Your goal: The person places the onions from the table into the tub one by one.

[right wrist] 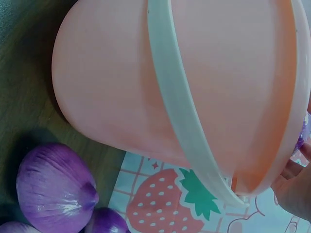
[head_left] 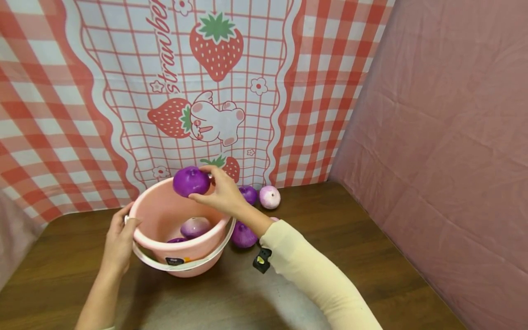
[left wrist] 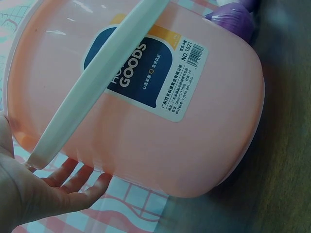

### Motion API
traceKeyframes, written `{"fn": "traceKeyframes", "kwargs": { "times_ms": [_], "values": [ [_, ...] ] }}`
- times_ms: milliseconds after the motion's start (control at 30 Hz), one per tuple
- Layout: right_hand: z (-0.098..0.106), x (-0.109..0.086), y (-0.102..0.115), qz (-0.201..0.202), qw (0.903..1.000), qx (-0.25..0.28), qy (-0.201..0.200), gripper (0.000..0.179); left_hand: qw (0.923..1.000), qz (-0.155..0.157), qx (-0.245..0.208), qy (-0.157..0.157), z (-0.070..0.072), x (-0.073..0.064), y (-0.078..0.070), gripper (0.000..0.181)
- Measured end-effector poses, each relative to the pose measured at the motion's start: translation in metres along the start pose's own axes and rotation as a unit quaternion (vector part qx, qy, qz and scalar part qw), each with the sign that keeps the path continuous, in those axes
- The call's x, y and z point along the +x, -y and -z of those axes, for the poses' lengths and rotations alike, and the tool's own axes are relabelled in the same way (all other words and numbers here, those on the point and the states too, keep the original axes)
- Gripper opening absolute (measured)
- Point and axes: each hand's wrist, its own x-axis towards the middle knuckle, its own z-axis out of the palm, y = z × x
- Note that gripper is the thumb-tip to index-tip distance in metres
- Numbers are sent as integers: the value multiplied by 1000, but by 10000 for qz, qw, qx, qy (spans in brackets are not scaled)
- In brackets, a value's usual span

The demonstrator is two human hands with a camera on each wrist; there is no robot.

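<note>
A pink bucket (head_left: 156, 211) with a white handle (head_left: 198, 264) stands on the table. My left hand (head_left: 118, 240) grips its rim on the left side, thumb at the edge and fingers against the outer wall, as the left wrist view shows. Over the bucket's far right rim, my right hand (head_left: 222, 191) holds a purple onion (head_left: 191, 181) between thumb and fingers. Inside the bucket lie a pale purple onion (head_left: 195, 227) and a darker one (head_left: 177, 240), mostly hidden by the near rim. In the right wrist view the right hand (right wrist: 295, 187) is partly cut off at the frame's edge.
Right of the bucket several onions lie on the wooden table (head_left: 330, 229), among them a dark purple onion (head_left: 244, 235) and a whitish one (head_left: 270, 197). My right forearm partly covers this group. A strawberry-print checked cloth (head_left: 317, 91) hangs behind, and a pink cloth (head_left: 445, 137) at the right.
</note>
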Motion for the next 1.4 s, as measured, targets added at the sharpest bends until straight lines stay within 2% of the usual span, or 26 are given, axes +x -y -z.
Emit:
{"fn": "traceKeyframes", "kwargs": {
  "times_ms": [367,600,1167,1400],
  "values": [
    [-8,3,0,-28,9998,-196,21,69,10000,-37,-80,29,1,-1,1,51],
    [-10,4,1,-47,9999,-127,30,67,9999,-80,-127,32,0,-2,1,51],
    [-13,5,3,3,9996,-246,137,66,10000,-3,-4,-9,0,-1,0,53],
    [-15,6,7,-27,9992,-348,179,66,10000,10,-99,-5,0,-1,0,52]
  ]
}}
